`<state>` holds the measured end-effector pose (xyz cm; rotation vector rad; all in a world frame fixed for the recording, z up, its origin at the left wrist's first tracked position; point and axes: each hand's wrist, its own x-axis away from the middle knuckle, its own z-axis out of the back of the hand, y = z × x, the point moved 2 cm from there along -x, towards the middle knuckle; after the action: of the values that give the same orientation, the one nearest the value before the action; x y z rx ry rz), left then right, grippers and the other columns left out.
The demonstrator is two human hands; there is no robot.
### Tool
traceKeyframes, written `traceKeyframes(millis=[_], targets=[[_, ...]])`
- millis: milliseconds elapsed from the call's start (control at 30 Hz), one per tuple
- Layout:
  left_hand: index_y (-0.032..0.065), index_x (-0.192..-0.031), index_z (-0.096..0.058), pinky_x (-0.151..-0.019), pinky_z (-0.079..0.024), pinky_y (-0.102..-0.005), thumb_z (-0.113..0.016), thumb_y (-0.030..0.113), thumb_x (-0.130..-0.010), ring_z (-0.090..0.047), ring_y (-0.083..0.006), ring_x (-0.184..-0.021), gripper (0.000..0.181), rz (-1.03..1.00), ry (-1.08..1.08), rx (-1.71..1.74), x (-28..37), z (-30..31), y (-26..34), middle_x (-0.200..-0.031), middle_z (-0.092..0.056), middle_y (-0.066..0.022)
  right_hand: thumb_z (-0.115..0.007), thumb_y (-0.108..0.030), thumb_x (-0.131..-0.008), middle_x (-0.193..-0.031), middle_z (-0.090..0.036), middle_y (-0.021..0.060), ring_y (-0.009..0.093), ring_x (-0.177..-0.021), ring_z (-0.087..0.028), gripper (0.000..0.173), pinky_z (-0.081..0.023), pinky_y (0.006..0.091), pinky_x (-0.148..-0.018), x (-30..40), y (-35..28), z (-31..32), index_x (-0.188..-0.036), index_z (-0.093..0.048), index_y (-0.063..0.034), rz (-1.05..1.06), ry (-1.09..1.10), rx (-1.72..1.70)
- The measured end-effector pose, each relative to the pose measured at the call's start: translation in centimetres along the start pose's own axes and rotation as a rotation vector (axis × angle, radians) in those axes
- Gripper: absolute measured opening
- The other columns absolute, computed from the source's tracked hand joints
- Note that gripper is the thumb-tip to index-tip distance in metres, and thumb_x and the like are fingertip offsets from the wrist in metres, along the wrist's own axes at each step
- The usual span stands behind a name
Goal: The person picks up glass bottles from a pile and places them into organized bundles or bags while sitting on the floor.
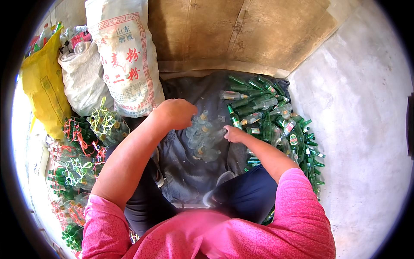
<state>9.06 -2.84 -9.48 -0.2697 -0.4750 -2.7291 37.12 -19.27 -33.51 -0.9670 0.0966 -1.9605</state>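
Several clear glass bottles (203,139) are gathered in a cluster on a dark sheet (176,158) between my legs. My left hand (179,114) hangs at the cluster's upper left edge with its fingers curled. Its palm side is hidden, so whether it holds anything cannot be seen. On the other side, my right hand (234,134) pinches the neck of a clear glass bottle (216,135) with thumb and fingers. That bottle's body merges with the cluster. Close by my right hand lies a pile of loose green glass bottles (267,126), with some clear ones mixed in.
Bundles of bottles tied with coloured cord (108,124) stack up at my left. Behind them stand a full printed white woven sack (127,64), a smaller white sack (83,77) and a yellow sack (45,87). A pale wall (359,113) bounds the right; brown boards (233,32) stand ahead.
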Motion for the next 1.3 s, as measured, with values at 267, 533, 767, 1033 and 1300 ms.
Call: traceKeyframes(millis=[267, 533, 767, 1033, 1300], targets=[[0.0136, -0.122, -0.07, -0.095, -0.053, -0.0455, -0.073, 0.026, -0.084, -0.066, -0.0338, -0.114, 0.04, -0.002, -0.019, -0.017, 0.3, -0.2, 0.3, -0.119, -0.072, -0.012, -0.07, -0.017, -0.087, -0.104, -0.074, 0.0193, 0.033, -0.099, -0.073, 0.048, -0.057, 0.0412, -0.085, 0.1, 3.1, 1.1, -0.134, -0.063, -0.0063, 0.06, -0.099, 0.465], [0.014, -0.124, -0.07, -0.096, -0.053, -0.0453, -0.074, 0.026, -0.084, -0.065, -0.0329, -0.116, 0.042, -0.022, -0.023, -0.008, -0.4, -0.5, 0.6, -0.12, -0.071, -0.0114, -0.071, -0.009, -0.085, -0.096, -0.076, 0.0157, 0.025, -0.08, -0.076, 0.048, -0.059, 0.037, -0.073, -0.8, 10.2, 3.4, -0.133, -0.065, -0.011, -0.024, -0.121, 0.526], [0.0142, -0.128, -0.067, -0.098, -0.052, -0.0474, -0.075, 0.028, -0.087, -0.063, -0.0352, -0.119, 0.044, -0.032, -0.04, -0.02, -0.4, -0.7, 0.6, -0.118, -0.072, -0.0144, -0.068, -0.008, -0.088, -0.093, -0.076, 0.0134, 0.022, -0.074, -0.074, 0.043, -0.057, 0.0368, -0.061, -0.1, 12.8, 4.2, -0.13, -0.067, -0.0102, -0.304, -0.046, 0.338], [0.0143, -0.125, -0.069, -0.099, -0.051, -0.0461, -0.075, 0.026, -0.085, -0.065, -0.0334, -0.116, 0.042, -0.011, -0.037, -0.013, -0.6, -0.6, 1.0, -0.118, -0.072, -0.0128, -0.068, -0.008, -0.087, -0.097, -0.075, 0.0119, 0.019, -0.079, -0.075, 0.043, -0.057, 0.0349, -0.059, 1.1, 12.8, 4.2, -0.13, -0.065, -0.0078, -0.351, -0.122, 0.226], [0.0138, -0.125, -0.069, -0.099, -0.05, -0.0456, -0.075, 0.026, -0.085, -0.066, -0.0326, -0.114, 0.042, -0.02, -0.043, -0.014, -0.9, -0.7, 1.4, -0.118, -0.072, -0.0122, -0.066, -0.01, -0.088, -0.103, -0.074, 0.009, 0.018, -0.083, -0.075, 0.04, -0.057, 0.0328, -0.062, 2.1, 13.8, 4.3, -0.128, -0.066, -0.0076, -0.389, -0.104, 0.043]])
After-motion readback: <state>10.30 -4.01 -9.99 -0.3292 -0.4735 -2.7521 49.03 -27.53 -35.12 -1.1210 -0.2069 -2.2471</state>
